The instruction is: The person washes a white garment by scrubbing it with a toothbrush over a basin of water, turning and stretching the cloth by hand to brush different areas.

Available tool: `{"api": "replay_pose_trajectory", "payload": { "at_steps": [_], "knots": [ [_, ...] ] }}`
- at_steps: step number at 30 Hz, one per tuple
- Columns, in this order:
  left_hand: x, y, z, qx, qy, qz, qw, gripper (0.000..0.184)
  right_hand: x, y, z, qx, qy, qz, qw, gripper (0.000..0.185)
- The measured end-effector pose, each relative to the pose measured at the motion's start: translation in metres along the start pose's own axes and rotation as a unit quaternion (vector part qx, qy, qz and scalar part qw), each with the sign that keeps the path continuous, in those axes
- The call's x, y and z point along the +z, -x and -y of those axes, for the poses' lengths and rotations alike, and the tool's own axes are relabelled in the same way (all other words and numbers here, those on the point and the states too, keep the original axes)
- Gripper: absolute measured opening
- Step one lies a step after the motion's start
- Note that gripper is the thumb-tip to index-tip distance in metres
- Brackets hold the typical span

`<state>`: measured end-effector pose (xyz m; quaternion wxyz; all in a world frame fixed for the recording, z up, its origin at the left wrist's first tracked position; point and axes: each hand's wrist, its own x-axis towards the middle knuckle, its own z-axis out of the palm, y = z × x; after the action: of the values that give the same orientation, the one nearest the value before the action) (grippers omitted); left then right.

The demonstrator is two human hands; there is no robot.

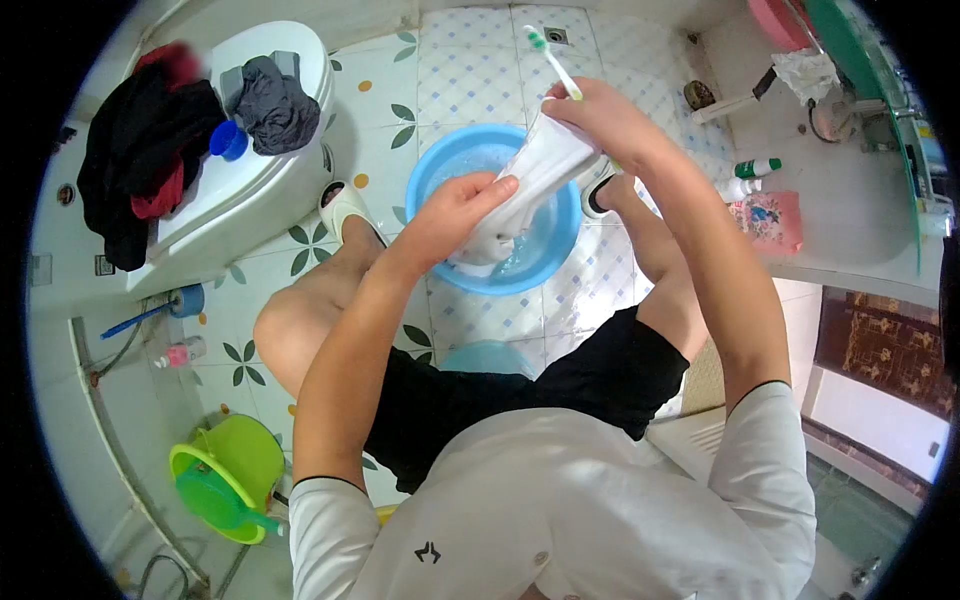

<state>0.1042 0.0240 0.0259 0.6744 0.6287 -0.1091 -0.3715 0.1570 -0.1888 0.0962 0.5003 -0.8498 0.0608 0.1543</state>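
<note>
A wet white cloth (545,165), perhaps a small garment whose kind I cannot make out, is stretched between my hands over a blue basin (420,165) of water. My left hand (462,212) is closed on its near side, thumb on top. Farther off, my right hand (598,118) grips the cloth's far end and also a white toothbrush (553,62), whose green bristles point up and away. The lower part of the cloth hangs bunched within the basin's rim; whether it touches the water is hard to tell.
Dark clothes (140,140), grey cloth (272,105) and a blue cup (228,141) lie on a white toilet lid (290,40) at left. A green bucket (258,450) holds a green dipper (205,495). Bottles and a pink packet (775,222) are at right.
</note>
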Motion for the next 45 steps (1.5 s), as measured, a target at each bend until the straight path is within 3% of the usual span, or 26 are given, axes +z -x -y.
{"api": "replay_pose_trajectory", "payload": {
  "at_steps": [5, 9, 15, 20, 27, 29, 33, 36, 40, 45],
  "knots": [
    [-0.006, -0.004, 0.016, -0.038, 0.107, -0.008, 0.993, 0.04, 0.009, -0.03, -0.007, -0.009, 0.098, 0.083, 0.992, 0.027],
    [-0.008, -0.002, 0.018, -0.035, 0.196, -0.053, 0.979, 0.04, 0.019, -0.047, -0.013, -0.009, 0.098, 0.088, 0.991, 0.026],
    [-0.009, 0.003, 0.013, -0.049, 0.199, -0.127, 0.97, 0.041, 0.035, -0.06, -0.025, -0.002, 0.077, 0.088, 0.993, 0.03],
    [-0.014, 0.001, 0.023, -0.02, 0.207, -0.133, 0.969, 0.041, 0.048, -0.069, -0.033, -0.105, 0.131, 0.042, 0.985, 0.029],
    [-0.011, 0.002, 0.023, 0.0, 0.222, -0.167, 0.961, 0.039, 0.067, -0.075, -0.035, -0.119, 0.112, 0.063, 0.985, 0.026],
    [-0.011, 0.005, 0.017, -0.015, 0.225, -0.157, 0.962, 0.039, 0.069, -0.076, -0.035, -0.19, 0.141, 0.021, 0.971, 0.026],
    [-0.007, 0.011, 0.007, -0.06, 0.229, -0.11, 0.965, 0.041, 0.07, -0.072, -0.02, -0.179, 0.123, 0.027, 0.976, 0.027],
    [-0.011, 0.01, 0.016, -0.097, 0.205, -0.061, 0.972, 0.044, 0.079, -0.073, -0.016, -0.226, 0.08, 0.054, 0.969, 0.025],
    [-0.014, 0.008, 0.027, -0.099, 0.226, -0.06, 0.967, 0.048, 0.091, -0.071, -0.015, -0.265, 0.147, 0.074, 0.95, 0.024],
    [-0.01, 0.013, 0.021, -0.024, 0.248, -0.168, 0.954, 0.045, 0.094, -0.072, -0.029, -0.249, 0.134, 0.011, 0.959, 0.024]
  ]
}}
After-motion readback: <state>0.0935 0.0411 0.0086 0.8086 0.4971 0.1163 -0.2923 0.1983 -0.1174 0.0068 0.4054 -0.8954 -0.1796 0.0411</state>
